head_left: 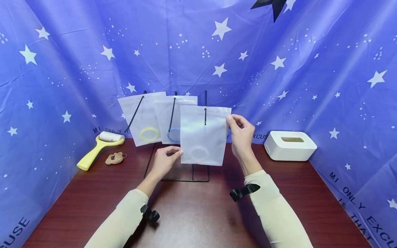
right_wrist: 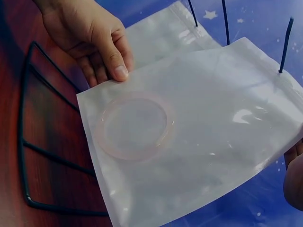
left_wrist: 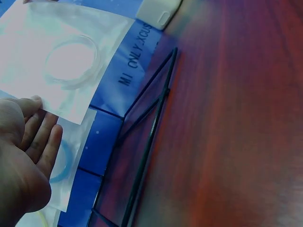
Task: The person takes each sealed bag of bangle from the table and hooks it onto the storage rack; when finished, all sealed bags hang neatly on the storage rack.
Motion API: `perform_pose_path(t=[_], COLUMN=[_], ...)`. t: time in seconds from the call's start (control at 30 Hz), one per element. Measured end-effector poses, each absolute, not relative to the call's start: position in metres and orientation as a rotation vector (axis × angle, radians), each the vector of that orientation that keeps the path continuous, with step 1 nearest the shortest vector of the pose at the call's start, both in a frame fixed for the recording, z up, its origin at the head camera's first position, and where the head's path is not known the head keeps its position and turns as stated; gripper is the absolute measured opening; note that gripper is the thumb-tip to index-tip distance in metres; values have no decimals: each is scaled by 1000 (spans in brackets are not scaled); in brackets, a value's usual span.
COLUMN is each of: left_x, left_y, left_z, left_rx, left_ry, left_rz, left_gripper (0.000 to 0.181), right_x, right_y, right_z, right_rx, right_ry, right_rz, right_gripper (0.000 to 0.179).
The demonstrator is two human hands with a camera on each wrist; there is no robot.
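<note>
A frosted zip bag [head_left: 203,132] hangs from the right hook [head_left: 205,117] of a black wire rack [head_left: 186,179], the hook passing through a hole near its top. Inside lies a pale pinkish bangle-like ring [right_wrist: 167,125]. My left hand [head_left: 162,160] pinches the bag's lower left edge between thumb and fingers. At the upper right edge, my right hand [head_left: 243,132] pinches the same bag. Two similar bags hang on the other hooks: the left bag [head_left: 136,117] holds a yellow ring [head_left: 150,128], and the middle bag [head_left: 164,120] a blue ring, partly hidden by the front bag.
On the left of the dark red table [head_left: 198,213] lie a yellow-handled lint roller [head_left: 94,153] and a small brown item [head_left: 114,158] with a loop. A white tissue box [head_left: 289,151] stands at right. Blue starry cloth [head_left: 186,62] surrounds the table.
</note>
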State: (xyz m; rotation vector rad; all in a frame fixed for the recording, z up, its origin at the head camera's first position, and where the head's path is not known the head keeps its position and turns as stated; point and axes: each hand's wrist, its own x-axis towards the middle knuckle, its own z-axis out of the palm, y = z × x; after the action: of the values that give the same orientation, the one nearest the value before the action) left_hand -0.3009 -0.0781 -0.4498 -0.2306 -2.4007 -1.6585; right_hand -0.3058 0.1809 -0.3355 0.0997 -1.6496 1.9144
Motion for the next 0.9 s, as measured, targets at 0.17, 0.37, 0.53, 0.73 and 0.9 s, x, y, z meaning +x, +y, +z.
perform_pose_path(t=[0.17, 0.37, 0.53, 0.73, 0.9], left_x=[-314, -331, -346, -360, -368], left_y=[-72, -68, -66, -60, -55], left_z=[-448, -444, -444, -444, -446], left_rx=[-196, -143, -146, -134, -113], left_ry=[-2394, -2355, -2309, -2266, -2235], left_rz=[-1666, -1736, -1799, -1820, -1801], left_gripper=[19, 19, 20, 21, 19], right_x=[-321, -339, -351, -363, -371], right_y=[182, 181, 179, 178, 178], right_z=[-333, -332, -331, -329, -331], right_rx=[47, 7, -36, -99, -99], right_ry=[-1682, -1678, -1660, -1681, -1675], right_rz=[1930, 1921, 1943, 1949, 1934], right_gripper=[19, 16, 13, 12, 14])
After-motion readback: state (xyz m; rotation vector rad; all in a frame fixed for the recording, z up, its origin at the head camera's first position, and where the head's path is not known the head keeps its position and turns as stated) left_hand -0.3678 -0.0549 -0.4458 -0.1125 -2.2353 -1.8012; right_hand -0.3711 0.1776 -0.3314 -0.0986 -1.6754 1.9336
